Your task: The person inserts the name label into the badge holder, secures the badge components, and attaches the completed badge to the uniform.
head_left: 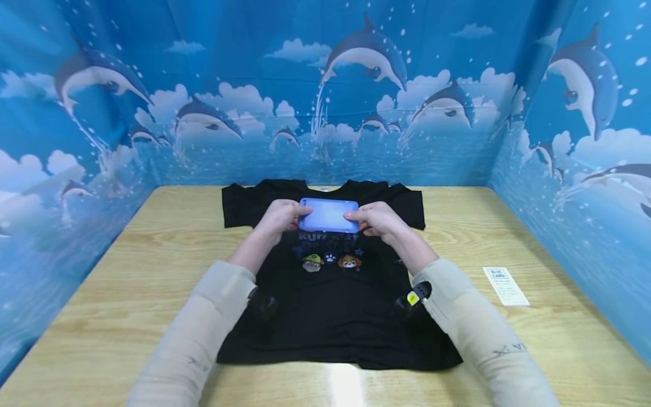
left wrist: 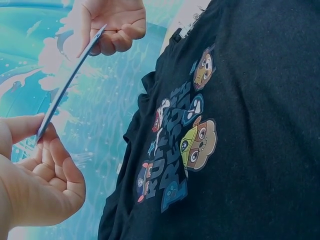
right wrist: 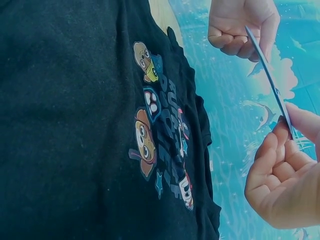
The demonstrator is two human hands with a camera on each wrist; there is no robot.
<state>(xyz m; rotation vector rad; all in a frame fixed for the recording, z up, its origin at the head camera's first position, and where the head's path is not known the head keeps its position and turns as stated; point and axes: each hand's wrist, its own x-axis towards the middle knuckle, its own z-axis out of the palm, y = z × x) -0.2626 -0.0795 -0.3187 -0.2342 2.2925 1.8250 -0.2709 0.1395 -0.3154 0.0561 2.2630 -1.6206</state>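
Note:
A thin, flat blue rectangular plate with rounded corners (head_left: 328, 217) is held up level over the chest of a black T-shirt (head_left: 330, 316). Its left end is pinched between thumb and fingers of my left hand (head_left: 281, 218). My right hand (head_left: 380, 219) pinches the opposite end in the same way. Seen edge-on in the left wrist view, the plate (left wrist: 70, 82) is very slim and stands apart from the cloth. The shirt lies spread out, neck away from me, with cartoon dog faces and lettering printed on its front; the plate covers part of that print in the head view.
Under the shirt is a wood-grain table (head_left: 127, 271). A white printed card (head_left: 506, 286) lies on it at the right. Blue curtains with dolphins (head_left: 244, 130) enclose the back and both sides. Dark wrist devices (head_left: 420, 291) sit at my sleeve cuffs.

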